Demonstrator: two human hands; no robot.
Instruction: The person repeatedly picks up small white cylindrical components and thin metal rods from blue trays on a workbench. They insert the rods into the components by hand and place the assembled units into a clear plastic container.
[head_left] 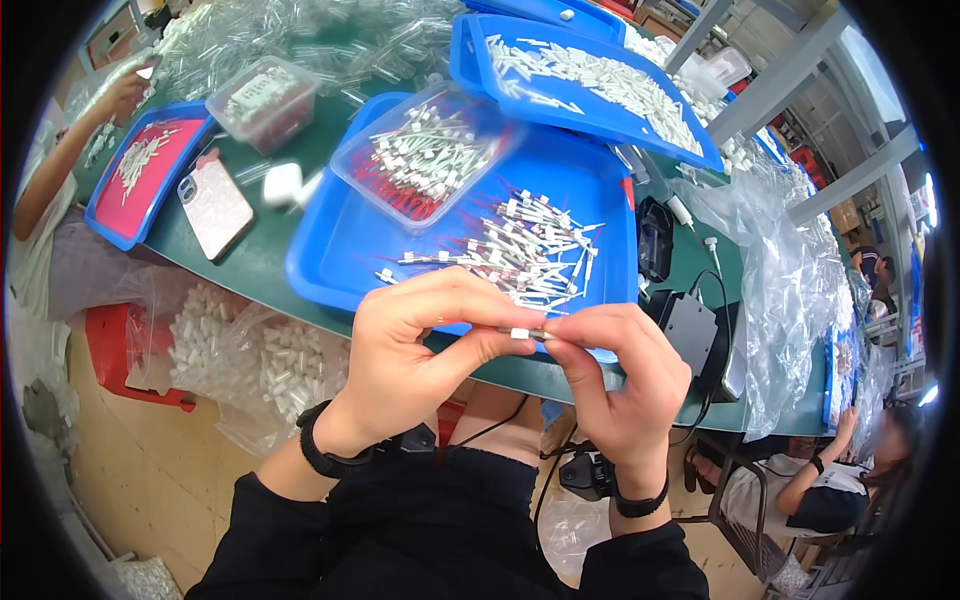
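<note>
My left hand (425, 335) and my right hand (630, 365) meet over the near edge of a blue tray (325, 255). Between their pinched fingertips is a small white stick-like part (521, 333); its ends are hidden by the fingers. Just beyond, in the tray, lies a loose heap of similar thin white sticks (535, 250) with white block ends and fine red wires. A clear plastic box (350, 165) holding more pieces with white ends and red wires rests in the tray's far left part.
Another blue tray (600, 85) of white sticks overlaps the far edge. Leftward are a phone (215, 205), a clear tub (262, 100) and a pink-lined tray (150, 180) near another person's arm (75, 155). Black devices (690, 325) with cables stand right. Another person (810, 490) sits at far right.
</note>
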